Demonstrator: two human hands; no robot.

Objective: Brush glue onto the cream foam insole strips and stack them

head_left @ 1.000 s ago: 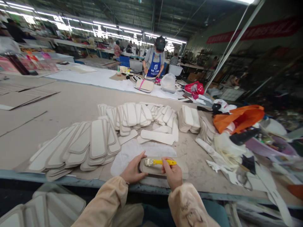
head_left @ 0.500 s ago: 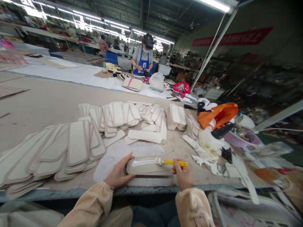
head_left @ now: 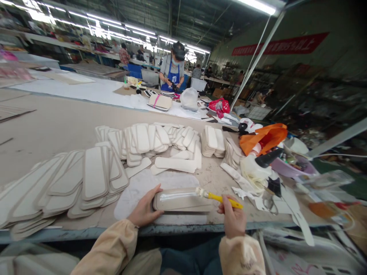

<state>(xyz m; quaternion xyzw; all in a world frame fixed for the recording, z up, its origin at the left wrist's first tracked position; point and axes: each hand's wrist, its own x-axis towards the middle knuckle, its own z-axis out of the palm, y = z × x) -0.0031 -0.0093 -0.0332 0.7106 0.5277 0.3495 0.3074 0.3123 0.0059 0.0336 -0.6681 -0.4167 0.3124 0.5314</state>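
Right hand (head_left: 233, 214): grip clamped on the yellow brush (head_left: 222, 199), bristles at the right part of the panel stack (head_left: 183, 204)
Left hand (head_left: 146, 208): grip spread against the stack's left end
Panel stack: on the worktop (head_left: 71, 114)
Fanned panels (head_left: 96, 173): left of the panel stack
Orange bag (head_left: 263, 138): beyond it, to the right

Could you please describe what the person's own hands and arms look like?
Both the left hand and the right hand are bare, with no gloves. Both arms wear long, loose, pale tan sleeves, gathered at the wrists. The right sleeve has a darker marking near its cuff, too blurred and cut off to read.
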